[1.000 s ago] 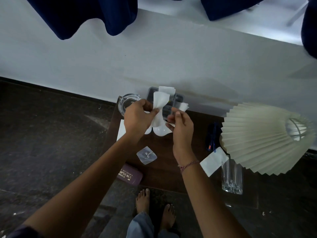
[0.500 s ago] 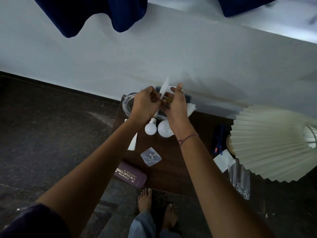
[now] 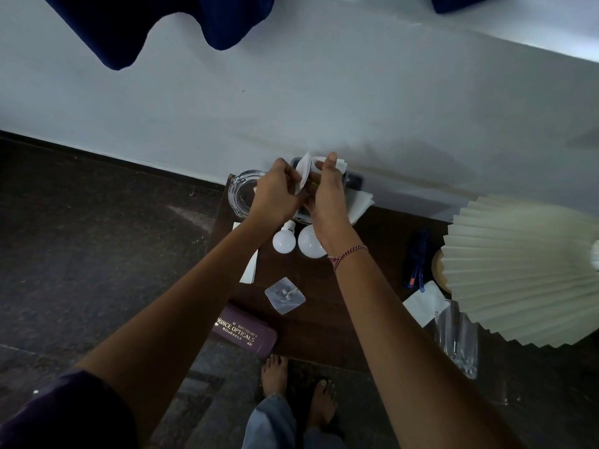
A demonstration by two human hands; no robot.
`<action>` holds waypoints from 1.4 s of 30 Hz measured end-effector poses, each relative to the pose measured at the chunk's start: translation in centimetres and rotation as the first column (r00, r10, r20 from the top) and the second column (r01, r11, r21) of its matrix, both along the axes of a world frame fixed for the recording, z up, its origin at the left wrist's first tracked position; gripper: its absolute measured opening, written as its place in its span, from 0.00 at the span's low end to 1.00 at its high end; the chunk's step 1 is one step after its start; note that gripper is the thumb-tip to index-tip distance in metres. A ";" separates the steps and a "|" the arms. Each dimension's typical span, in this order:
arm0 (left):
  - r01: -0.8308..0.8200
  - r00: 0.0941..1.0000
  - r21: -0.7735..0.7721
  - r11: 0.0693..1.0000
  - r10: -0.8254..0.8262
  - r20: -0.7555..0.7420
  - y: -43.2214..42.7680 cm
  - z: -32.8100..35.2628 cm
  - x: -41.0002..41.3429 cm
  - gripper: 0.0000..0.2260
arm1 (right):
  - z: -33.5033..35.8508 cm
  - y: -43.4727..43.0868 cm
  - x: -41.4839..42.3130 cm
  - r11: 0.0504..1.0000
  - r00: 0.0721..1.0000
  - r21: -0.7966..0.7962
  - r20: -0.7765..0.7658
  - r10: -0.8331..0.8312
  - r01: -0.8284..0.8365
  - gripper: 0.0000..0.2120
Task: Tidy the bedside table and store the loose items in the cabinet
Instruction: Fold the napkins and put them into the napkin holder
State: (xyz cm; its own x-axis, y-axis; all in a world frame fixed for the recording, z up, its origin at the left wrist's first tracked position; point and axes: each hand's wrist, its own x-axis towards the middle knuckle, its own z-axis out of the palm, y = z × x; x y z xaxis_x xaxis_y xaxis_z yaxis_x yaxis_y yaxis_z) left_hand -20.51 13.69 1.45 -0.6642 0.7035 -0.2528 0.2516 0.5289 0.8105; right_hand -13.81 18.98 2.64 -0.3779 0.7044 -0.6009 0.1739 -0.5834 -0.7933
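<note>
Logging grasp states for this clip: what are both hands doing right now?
Left hand: pinching the white paper.
Right hand: pinching the same paper.

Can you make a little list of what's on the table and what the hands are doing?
Hands: left hand and right hand both pinch a white paper above the tray
Bulbs: two white bulbs lying side by side on the table
Ashtray: glass ashtray, back left corner
Case: purple case, front edge
Lamp: pleated lamp, right side
Glass: glass, below the lamp's shade
</note>
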 end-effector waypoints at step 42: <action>0.057 0.924 -0.227 0.972 0.035 0.382 -3.3 -4.5 20.9 0.04 | -6.4 -7.9 23.7 0.793 0.677 0.225 0.675 0.292 -0.566 0.17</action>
